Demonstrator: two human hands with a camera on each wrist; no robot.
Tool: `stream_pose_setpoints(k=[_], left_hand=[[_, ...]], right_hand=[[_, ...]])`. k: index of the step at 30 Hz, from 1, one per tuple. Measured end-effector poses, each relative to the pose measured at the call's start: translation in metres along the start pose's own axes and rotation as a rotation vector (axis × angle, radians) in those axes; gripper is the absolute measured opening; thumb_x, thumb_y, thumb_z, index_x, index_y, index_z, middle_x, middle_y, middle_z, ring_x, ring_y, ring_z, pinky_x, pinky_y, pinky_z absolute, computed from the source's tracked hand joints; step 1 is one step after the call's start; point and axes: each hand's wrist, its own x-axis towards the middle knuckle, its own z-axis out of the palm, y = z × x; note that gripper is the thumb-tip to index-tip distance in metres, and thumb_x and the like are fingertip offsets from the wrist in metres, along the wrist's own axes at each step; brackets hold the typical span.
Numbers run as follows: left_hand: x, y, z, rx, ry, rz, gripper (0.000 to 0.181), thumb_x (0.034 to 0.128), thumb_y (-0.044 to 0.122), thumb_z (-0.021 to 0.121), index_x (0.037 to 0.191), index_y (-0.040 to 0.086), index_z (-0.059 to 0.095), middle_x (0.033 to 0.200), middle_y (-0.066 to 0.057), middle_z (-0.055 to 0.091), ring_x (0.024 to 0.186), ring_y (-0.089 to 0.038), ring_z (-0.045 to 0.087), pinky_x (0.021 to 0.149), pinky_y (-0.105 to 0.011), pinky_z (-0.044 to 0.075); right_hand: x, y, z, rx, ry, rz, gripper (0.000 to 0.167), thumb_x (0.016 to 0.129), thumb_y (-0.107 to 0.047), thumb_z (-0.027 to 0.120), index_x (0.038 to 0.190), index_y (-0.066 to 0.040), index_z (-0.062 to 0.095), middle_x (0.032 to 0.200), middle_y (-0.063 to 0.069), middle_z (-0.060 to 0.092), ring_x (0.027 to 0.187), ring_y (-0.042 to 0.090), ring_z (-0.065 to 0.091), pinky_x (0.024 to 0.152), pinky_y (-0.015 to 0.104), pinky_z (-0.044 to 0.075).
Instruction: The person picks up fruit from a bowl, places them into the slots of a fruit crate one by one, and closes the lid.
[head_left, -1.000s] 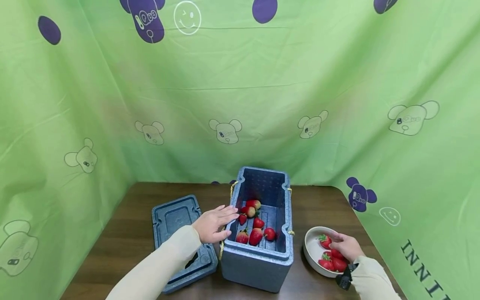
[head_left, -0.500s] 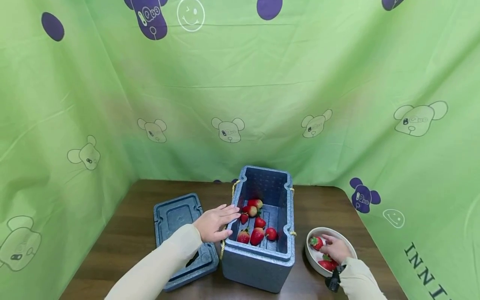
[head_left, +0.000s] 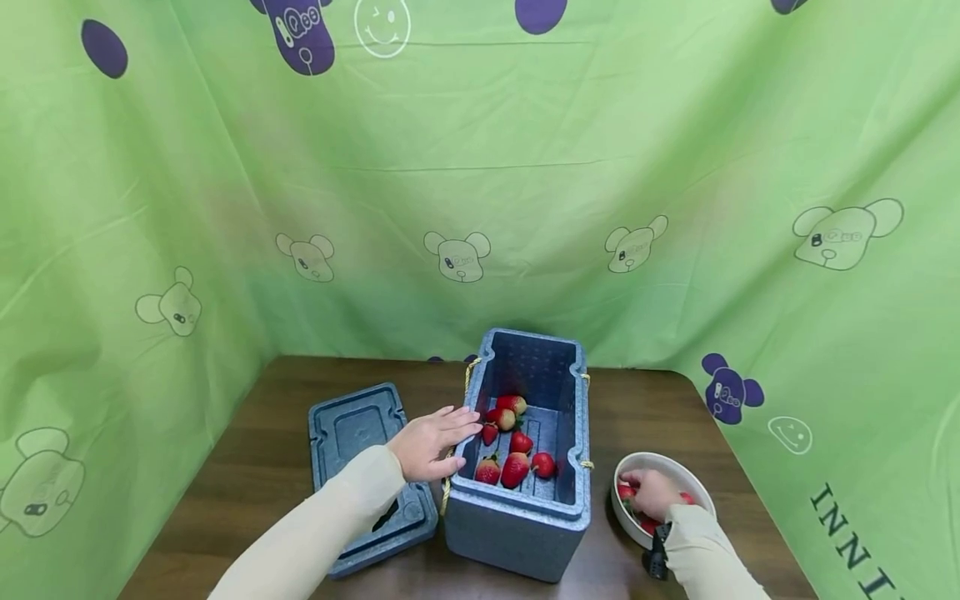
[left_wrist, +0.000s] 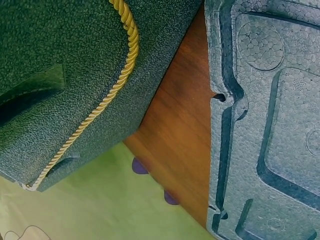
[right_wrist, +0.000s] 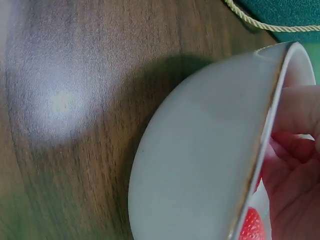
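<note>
Your left hand (head_left: 435, 446) rests, fingers extended, on the rim of the box (head_left: 513, 542); your right hand (head_left: 654, 493) is in the bowl (head_left: 678, 475) at a strawberry (head_left: 626, 492), whether gripping I can't tell.

The head camera looks forward and down from above the near side of the table (head_left: 225, 508), farthest back of the three. The curtain (head_left: 525, 125) fills its upper part; the box (head_left: 513, 533) lies at lower centre, the bowl (head_left: 681, 472) at lower right. The left wrist camera is close to the box's side, upper left, with the lid (left_wrist: 285, 120) along the right edge; the head view shares both. The right wrist camera faces the bowl's outer wall from very near, catching a box corner at upper right.
</note>
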Motion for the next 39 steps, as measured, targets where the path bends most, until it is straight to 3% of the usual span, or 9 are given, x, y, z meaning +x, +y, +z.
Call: stream_pose_setpoints(k=[3,6,11,19,28,33,39], left_hand=[[0.0,0.0,0.001,-0.002,0.002,0.0,0.05,0.0909,0.03,0.05,0.13,0.0,0.058,0.135,-0.015,0.055,0.129,-0.027,0.048,0.108,-0.039,0.035],[0.0,0.0,0.002,-0.002,0.006,0.003,0.05,0.0914,0.03,0.049,0.13,-0.001,0.058,0.135,-0.015,0.055,0.129,-0.027,0.048,0.108,-0.039,0.035],[0.001,0.0,0.002,-0.019,-0.012,-0.015,0.051,0.0897,0.028,0.05,0.13,-0.001,0.057,0.136,-0.015,0.054,0.13,-0.027,0.047,0.108,-0.039,0.034],[0.001,0.001,0.0,-0.02,0.0,-0.012,0.051,0.0887,0.029,0.051,0.13,0.0,0.058,0.135,-0.015,0.055,0.128,-0.027,0.048,0.108,-0.039,0.034],[-0.002,0.002,-0.004,-0.033,-0.011,-0.03,0.051,0.0892,0.029,0.05,0.13,-0.001,0.057,0.136,-0.015,0.054,0.129,-0.028,0.047,0.108,-0.041,0.034],[-0.003,0.001,-0.003,-0.041,-0.005,-0.035,0.052,0.0888,0.029,0.05,0.131,0.0,0.057,0.136,-0.016,0.054,0.13,-0.028,0.046,0.108,-0.04,0.034],[0.0,0.001,-0.001,-0.017,0.022,0.01,0.049,0.0907,0.03,0.051,0.129,-0.001,0.059,0.134,-0.015,0.056,0.128,-0.027,0.049,0.108,-0.039,0.034]], right_hand=[[-0.002,0.005,0.001,-0.044,-0.052,-0.069,0.043,0.057,0.012,0.055,0.097,0.006,0.067,0.068,0.004,0.058,0.05,0.009,0.043,0.045,0.023,0.039],[-0.004,0.01,0.002,-0.067,-0.075,-0.128,0.039,0.059,0.01,0.059,0.096,0.004,0.066,0.068,0.003,0.057,0.052,0.008,0.043,0.046,0.022,0.038],[-0.006,0.017,0.003,-0.115,-0.027,-0.201,0.036,0.06,0.002,0.066,0.096,0.005,0.068,0.08,0.006,0.064,0.064,0.006,0.046,0.056,0.022,0.041],[-0.013,0.006,-0.004,-0.01,-0.01,-0.005,0.041,0.059,0.0,0.066,0.101,0.002,0.068,0.08,0.006,0.063,0.064,0.013,0.05,0.056,0.024,0.043],[-0.013,0.001,-0.022,0.157,0.006,0.064,0.045,0.066,-0.004,0.067,0.108,0.015,0.061,0.075,0.006,0.062,0.063,0.015,0.054,0.056,0.023,0.046],[-0.012,-0.006,-0.033,0.137,0.013,0.082,0.042,0.074,-0.011,0.069,0.109,0.012,0.061,0.079,0.007,0.065,0.068,0.016,0.057,0.061,0.025,0.047],[-0.017,-0.014,-0.055,0.161,0.021,0.139,0.046,0.081,-0.014,0.071,0.113,0.015,0.057,0.079,0.007,0.065,0.068,0.019,0.06,0.061,0.026,0.049]])
